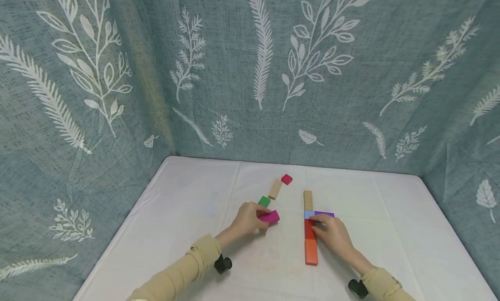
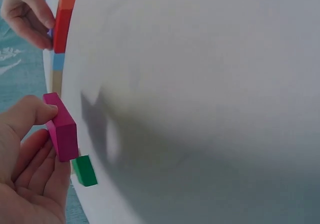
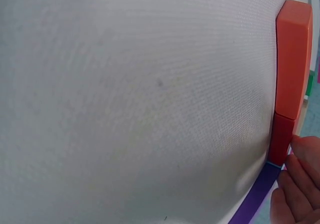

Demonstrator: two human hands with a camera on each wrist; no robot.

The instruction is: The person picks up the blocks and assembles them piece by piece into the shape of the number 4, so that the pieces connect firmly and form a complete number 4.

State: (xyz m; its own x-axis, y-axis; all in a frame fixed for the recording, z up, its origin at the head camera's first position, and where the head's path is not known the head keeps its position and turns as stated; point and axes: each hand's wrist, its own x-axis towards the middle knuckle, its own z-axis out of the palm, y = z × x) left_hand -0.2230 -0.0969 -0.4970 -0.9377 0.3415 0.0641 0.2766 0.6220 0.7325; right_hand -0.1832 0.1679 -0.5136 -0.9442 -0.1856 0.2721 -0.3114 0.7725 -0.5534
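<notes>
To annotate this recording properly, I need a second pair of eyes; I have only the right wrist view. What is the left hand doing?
Observer: The left hand holds a magenta block between thumb and fingers.

Operator: Thanks. Which block lies farthest from the person?

Observer: In the head view, a small crimson block, just beyond a pale wooden block.

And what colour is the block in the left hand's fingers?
Magenta block, clearest in the left wrist view.
</notes>
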